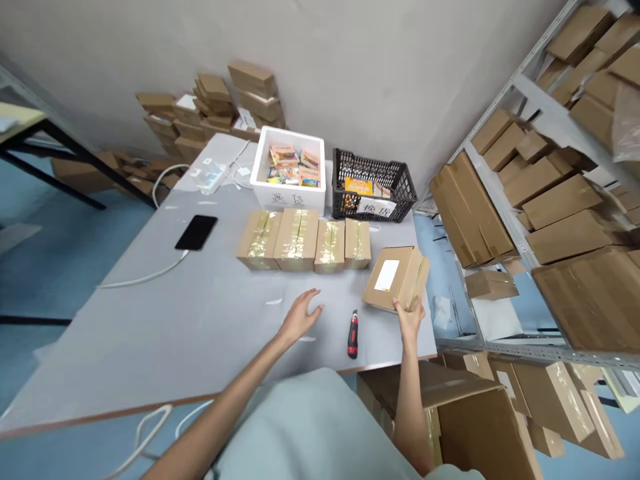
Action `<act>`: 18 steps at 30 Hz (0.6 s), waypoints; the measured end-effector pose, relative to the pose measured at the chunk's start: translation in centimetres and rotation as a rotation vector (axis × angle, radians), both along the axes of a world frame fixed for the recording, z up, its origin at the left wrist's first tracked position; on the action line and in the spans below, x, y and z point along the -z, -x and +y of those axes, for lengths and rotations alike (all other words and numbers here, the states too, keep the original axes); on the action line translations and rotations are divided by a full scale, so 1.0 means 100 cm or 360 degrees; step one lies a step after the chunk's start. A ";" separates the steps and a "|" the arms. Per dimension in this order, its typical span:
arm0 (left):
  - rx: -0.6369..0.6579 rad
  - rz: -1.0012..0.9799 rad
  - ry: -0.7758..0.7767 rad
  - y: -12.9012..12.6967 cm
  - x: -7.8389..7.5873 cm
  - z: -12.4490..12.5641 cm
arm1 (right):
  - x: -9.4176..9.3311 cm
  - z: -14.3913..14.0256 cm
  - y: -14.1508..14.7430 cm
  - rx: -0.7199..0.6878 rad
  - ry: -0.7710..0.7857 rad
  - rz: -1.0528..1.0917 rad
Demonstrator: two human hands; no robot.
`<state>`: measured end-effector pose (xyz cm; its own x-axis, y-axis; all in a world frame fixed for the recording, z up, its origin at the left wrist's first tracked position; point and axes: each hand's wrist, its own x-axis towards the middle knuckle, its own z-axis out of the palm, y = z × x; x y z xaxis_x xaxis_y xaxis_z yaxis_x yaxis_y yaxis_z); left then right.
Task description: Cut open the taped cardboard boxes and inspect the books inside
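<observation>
My right hand (410,320) grips the near edge of a cardboard box (403,277) at the table's right end. A white label shows on the box, and clear tape runs along its right side. The box is tilted; whether a second box sits against it I cannot tell. My left hand (300,317) is over the middle of the table with fingers apart, holding nothing. Between my hands lies a red and black utility knife (353,335). Several taped cardboard boxes (298,240) stand in a row just beyond my left hand.
Behind the row are a white foam box (293,195) and a black plastic crate (406,193), both holding small colourful packets. A phone (197,233) on a white cable lies left. Shelves (520,230) of cartons rise at right; a large open carton (475,427) stands below the table edge.
</observation>
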<state>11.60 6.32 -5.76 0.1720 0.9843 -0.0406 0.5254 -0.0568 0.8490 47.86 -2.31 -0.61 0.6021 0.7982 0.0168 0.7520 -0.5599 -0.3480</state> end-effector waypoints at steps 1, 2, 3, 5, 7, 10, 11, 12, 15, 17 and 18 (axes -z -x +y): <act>-0.0086 -0.0014 0.0051 0.017 0.008 -0.011 | 0.000 -0.028 0.004 0.0072 -0.0138 0.0141; -0.0187 -0.0026 0.0103 0.032 0.013 -0.022 | -0.002 -0.052 0.010 0.0127 -0.0247 0.0281; -0.0294 -0.0039 0.0156 0.046 0.017 -0.031 | -0.007 -0.071 0.019 0.0114 -0.0342 0.0407; -0.0494 -0.0090 0.0248 0.068 0.017 -0.045 | -0.018 -0.093 0.042 -0.0091 -0.0399 0.0544; -0.0641 -0.0191 0.0282 0.081 0.008 -0.052 | -0.029 -0.096 0.066 -0.0391 -0.0311 0.0578; -0.0771 -0.0346 0.0161 0.092 -0.010 -0.053 | -0.033 -0.079 0.104 -0.0922 -0.0133 0.0538; -0.0801 -0.0365 0.0104 0.095 -0.015 -0.053 | -0.032 -0.070 0.117 -0.1112 -0.0071 0.0506; -0.0815 -0.0376 0.0061 0.100 -0.019 -0.053 | -0.031 -0.061 0.129 -0.1288 -0.0006 0.0471; -0.0860 -0.0327 0.0082 0.119 -0.020 -0.063 | -0.023 -0.035 0.164 -0.1714 0.0180 0.0370; -0.0937 -0.0229 0.0150 0.134 -0.015 -0.079 | -0.018 -0.019 0.181 -0.1911 0.0271 0.0330; -0.0979 -0.0188 0.0173 0.142 -0.012 -0.088 | -0.014 -0.012 0.188 -0.1987 0.0309 0.0321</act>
